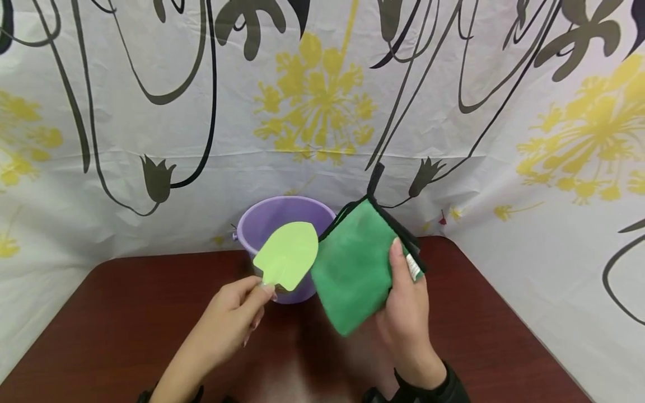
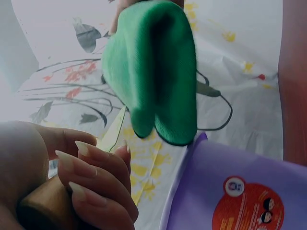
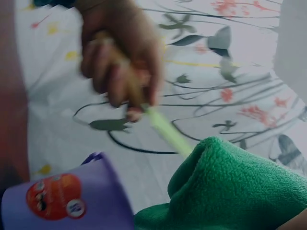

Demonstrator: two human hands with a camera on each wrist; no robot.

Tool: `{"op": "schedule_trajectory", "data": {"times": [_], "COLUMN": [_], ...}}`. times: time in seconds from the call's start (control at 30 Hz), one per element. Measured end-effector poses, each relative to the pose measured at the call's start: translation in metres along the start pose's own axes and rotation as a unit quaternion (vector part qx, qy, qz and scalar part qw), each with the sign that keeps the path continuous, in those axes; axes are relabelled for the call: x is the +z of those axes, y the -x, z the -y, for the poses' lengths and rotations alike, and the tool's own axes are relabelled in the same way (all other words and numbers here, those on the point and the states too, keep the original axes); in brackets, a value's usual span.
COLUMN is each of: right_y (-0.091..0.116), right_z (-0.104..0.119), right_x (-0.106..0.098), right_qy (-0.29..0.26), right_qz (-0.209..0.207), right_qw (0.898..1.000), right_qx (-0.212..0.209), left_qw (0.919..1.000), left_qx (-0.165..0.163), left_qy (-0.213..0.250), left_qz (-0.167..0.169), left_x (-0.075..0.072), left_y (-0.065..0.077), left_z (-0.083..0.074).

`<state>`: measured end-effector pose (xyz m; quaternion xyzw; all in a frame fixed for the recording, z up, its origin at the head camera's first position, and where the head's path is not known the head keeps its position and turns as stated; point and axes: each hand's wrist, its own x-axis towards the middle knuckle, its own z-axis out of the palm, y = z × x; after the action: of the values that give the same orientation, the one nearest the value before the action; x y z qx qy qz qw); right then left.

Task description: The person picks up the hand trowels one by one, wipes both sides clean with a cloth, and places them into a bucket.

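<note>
My left hand grips a small toy shovel by its wooden handle; its light green blade points up and away, in front of the bucket's rim. In my right hand is a folded green cloth with dark edging, a white tag and a dark hanging loop. The thumb lies over the cloth's near face. Behind both stands a purple bucket, its inside partly hidden by the blade. The right wrist view shows the blade's tip close to the cloth; whether they touch I cannot tell.
The bucket stands on a dark reddish-brown table, near its far edge. A white curtain with grey plant shapes and yellow flowers hangs right behind the table and along its sides. A red and orange sticker marks the bucket's side.
</note>
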<state>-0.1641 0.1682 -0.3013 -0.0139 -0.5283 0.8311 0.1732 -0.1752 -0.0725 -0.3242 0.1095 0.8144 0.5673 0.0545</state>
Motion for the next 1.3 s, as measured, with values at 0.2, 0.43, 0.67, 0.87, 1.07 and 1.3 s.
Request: {"op": "schedule_trajectory", "data": {"times": [0.2,0.43,0.67,0.87,1.07,1.3], "right_y": [0.011,0.011,0.009,0.011,0.013,0.015], "right_z": [-0.017,-0.038,-0.048,-0.051,-0.053,-0.058], "right_x": [0.005,0.004,0.009,0.012,0.015,0.017], "right_qy": [0.159,0.279,0.313,0.323,0.341,0.351], "right_qz": [0.001,0.057,0.150,0.174,0.204,0.235], "right_qw": [0.984,0.901,0.831,0.810,0.775,0.737], "right_qx": [-0.081,-0.326,-0.436,-0.458,-0.491,-0.529], "left_qw": [0.9999,0.9984,0.9943,0.9942,0.9929,0.9916], "left_qx": [-0.005,0.011,0.026,0.020,0.029,0.040], "left_qy": [-0.006,-0.056,-0.101,-0.103,-0.110,-0.110], "left_qz": [0.007,-0.004,-0.022,-0.020,-0.034,-0.054], "left_x": [0.007,0.013,0.015,0.014,0.015,0.015], "left_y": [0.001,0.001,0.000,-0.002,-0.003,-0.003], "left_z": [0.000,-0.001,-0.003,-0.003,-0.003,-0.001]}}
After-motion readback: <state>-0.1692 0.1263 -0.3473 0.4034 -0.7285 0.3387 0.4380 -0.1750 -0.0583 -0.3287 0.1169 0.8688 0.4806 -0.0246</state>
